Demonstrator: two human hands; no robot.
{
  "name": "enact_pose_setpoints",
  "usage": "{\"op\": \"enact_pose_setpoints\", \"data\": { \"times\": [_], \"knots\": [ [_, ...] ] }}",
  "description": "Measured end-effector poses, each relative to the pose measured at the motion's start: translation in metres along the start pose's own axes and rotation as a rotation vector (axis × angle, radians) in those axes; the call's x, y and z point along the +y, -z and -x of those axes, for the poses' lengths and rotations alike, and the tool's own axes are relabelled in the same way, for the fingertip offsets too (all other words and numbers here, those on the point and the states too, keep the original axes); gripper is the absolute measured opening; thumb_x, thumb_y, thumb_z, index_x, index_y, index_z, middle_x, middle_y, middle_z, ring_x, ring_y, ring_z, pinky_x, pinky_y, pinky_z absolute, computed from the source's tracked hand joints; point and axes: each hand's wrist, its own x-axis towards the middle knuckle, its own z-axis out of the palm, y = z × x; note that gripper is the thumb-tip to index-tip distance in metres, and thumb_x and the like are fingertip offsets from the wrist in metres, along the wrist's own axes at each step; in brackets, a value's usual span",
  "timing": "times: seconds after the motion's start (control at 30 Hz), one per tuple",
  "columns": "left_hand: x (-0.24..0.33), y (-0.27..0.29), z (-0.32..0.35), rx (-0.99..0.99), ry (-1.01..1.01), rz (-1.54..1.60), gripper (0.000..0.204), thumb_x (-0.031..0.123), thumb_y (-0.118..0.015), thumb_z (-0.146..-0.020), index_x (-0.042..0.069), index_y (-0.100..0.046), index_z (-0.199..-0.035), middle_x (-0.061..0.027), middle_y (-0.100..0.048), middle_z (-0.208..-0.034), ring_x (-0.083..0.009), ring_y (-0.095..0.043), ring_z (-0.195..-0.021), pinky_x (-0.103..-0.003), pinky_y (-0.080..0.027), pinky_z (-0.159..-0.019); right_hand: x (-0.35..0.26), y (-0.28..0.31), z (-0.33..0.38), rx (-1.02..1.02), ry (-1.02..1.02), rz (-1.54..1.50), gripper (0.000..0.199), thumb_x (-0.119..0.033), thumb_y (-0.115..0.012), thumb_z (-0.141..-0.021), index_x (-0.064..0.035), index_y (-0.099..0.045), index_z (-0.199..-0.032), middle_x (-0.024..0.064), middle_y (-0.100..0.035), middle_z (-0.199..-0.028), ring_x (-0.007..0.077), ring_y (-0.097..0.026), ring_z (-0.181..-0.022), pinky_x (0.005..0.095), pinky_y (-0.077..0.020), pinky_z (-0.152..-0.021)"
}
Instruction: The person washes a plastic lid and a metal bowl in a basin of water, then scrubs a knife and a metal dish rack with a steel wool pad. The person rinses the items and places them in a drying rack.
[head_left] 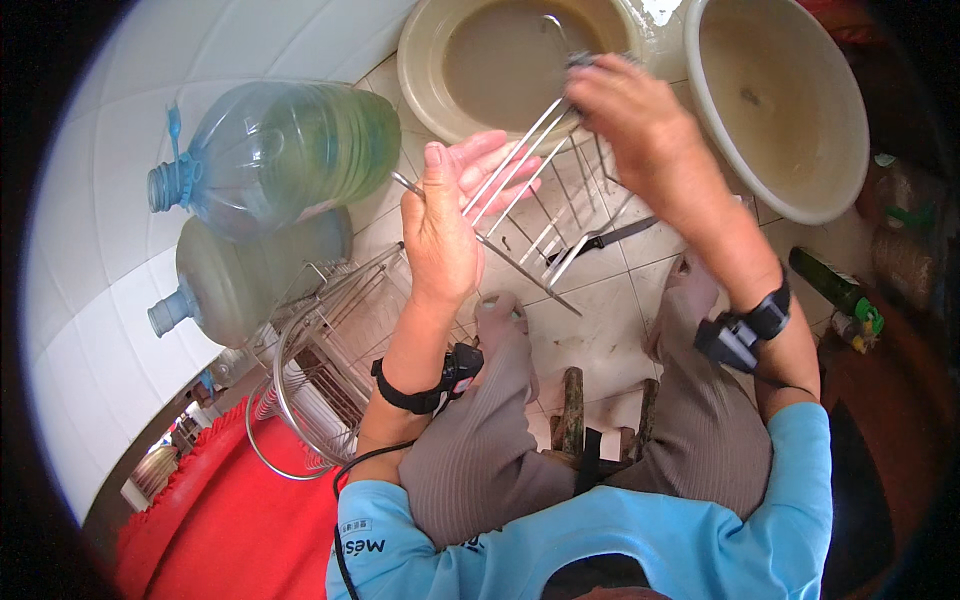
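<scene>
A metal wire rack (pixel 530 190) is held up at a tilt over the tiled floor, in front of my knees. My left hand (pixel 450 220) supports it, thumb up and fingers stretched behind the thin rods. At the rack's far end, my right hand (pixel 635 115) is smeared by motion, its fingers bent over a dark grey scrubber (pixel 580 62), perhaps steel wool. The scrubber lies against the rods, above the near rim of a cream basin (pixel 425 75) of murky water. Part of the rack is hidden behind my right hand.
Right of it leans a second large basin (pixel 850 160) with cloudy water. Two big plastic water bottles (pixel 270 160) lie by the white wall. A round-framed metal rack (pixel 290 390) stands beside my left arm, near red cloth (pixel 230 510). A green bottle (pixel 825 280) lies on the right.
</scene>
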Motion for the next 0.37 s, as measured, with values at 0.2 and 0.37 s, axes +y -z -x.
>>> {"op": "enact_pose_setpoints", "data": {
  "times": [0.2,0.37],
  "knots": [
    [0.005,0.017,-0.014,0.101,0.048,0.113,0.069,0.051,-0.025,-0.104,-0.012,-0.047,-0.122,-0.0306,-0.061,-0.115,-0.0392,-0.067,-0.098,-0.047,-0.059,-0.083,0.030,0.047,0.007,0.448,-0.407,-0.487,0.031,-0.012,-0.063,-0.095,-0.0088,-0.066,-0.126,0.0043,-0.069,-0.115,0.0104,-0.064,-0.103,0.0262,-0.0510,-0.091],
    [-0.004,0.033,-0.022,0.204,0.078,0.200,0.068,0.050,-0.027,-0.104,-0.011,-0.047,-0.123,-0.0328,-0.058,-0.119,-0.0407,-0.067,-0.096,-0.046,-0.058,-0.083,0.021,0.034,0.020,0.341,-0.022,-0.322,0.036,-0.014,-0.058,-0.098,-0.0087,-0.059,-0.134,0.0127,-0.065,-0.124,0.0271,-0.057,-0.122,0.0338,-0.0412,-0.106]
  ]
}}
